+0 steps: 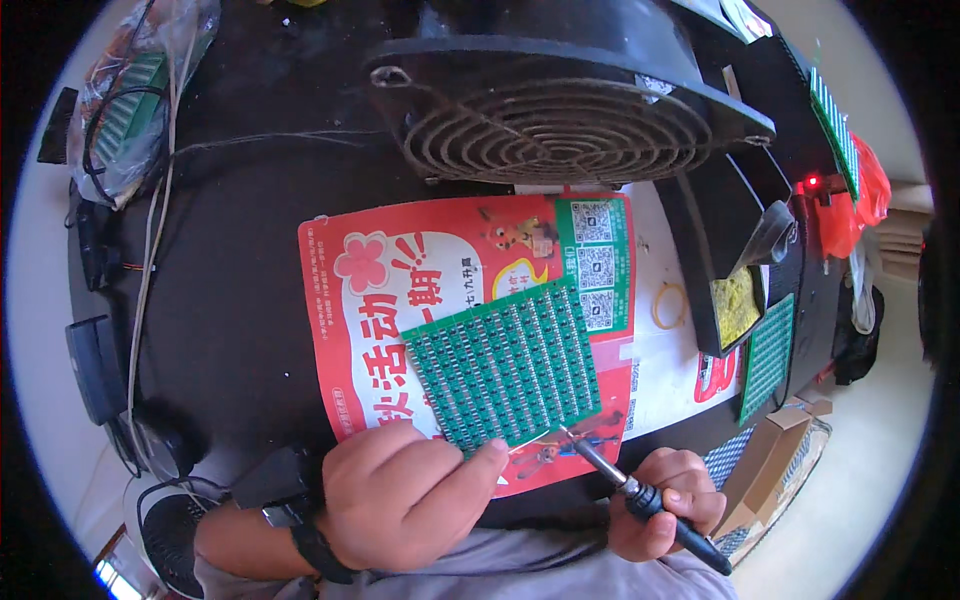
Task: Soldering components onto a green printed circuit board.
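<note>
The left hand (pixel 400 505) presses its thumb on the near edge of a green circuit board (pixel 505 367), fingers curled together, pinning the board flat on a red printed sheet (pixel 400 290) that lies on the dark bench (pixel 240 270). The right hand (pixel 668 500) is clamped around a soldering iron (pixel 640 495) with a black handle; its metal tip touches the board's near right corner, just right of the left thumb.

The bench's near edge runs directly under both hands. Left of the left hand the bench top is bare dark surface up to a run of cables (pixel 150 250) near its left edge. Beyond the board, a large black fan (pixel 560 115) with a round grille fills the far middle.

Right of the right hand and farther away, a black tray (pixel 705 250) holds a yellow sponge (pixel 735 305); a second green board (pixel 768 355) leans just beside it. A rubber band (pixel 668 305) lies between the sheet and the tray. A cardboard box (pixel 775 450) stands below the bench edge, to the right of the right hand.
</note>
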